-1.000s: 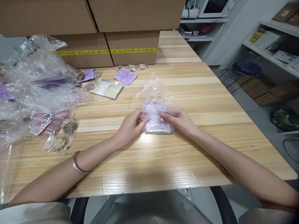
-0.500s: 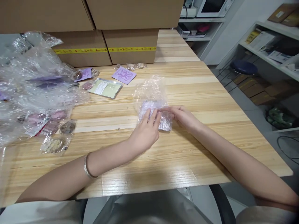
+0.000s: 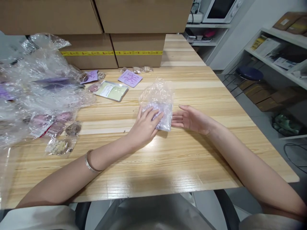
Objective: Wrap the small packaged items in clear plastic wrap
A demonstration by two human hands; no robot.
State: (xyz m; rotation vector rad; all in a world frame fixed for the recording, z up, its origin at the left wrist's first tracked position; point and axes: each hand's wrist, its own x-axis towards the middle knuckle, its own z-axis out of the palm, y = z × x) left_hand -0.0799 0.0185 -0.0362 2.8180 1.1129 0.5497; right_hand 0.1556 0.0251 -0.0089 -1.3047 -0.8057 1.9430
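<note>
A clear crinkled plastic bag (image 3: 160,99) with something pale purple inside lies on the wooden table (image 3: 192,153). My left hand (image 3: 145,124) rests flat on the bag's near half, fingers stretched out over it. My right hand (image 3: 192,118) lies open beside the bag's right edge, palm turned left, fingertips just short of the plastic and holding nothing.
A heap of clear plastic wrap (image 3: 35,86) and several small packets (image 3: 59,147) cover the table's left side. A purple card (image 3: 129,78) and a pale green packet (image 3: 110,90) lie behind the bag. Cardboard boxes (image 3: 137,48) stand at the back. Shelves (image 3: 283,60) are at right.
My left hand slid from the bag's left edge onto its top and flattened. My right hand let go of the bag and opened beside it.
</note>
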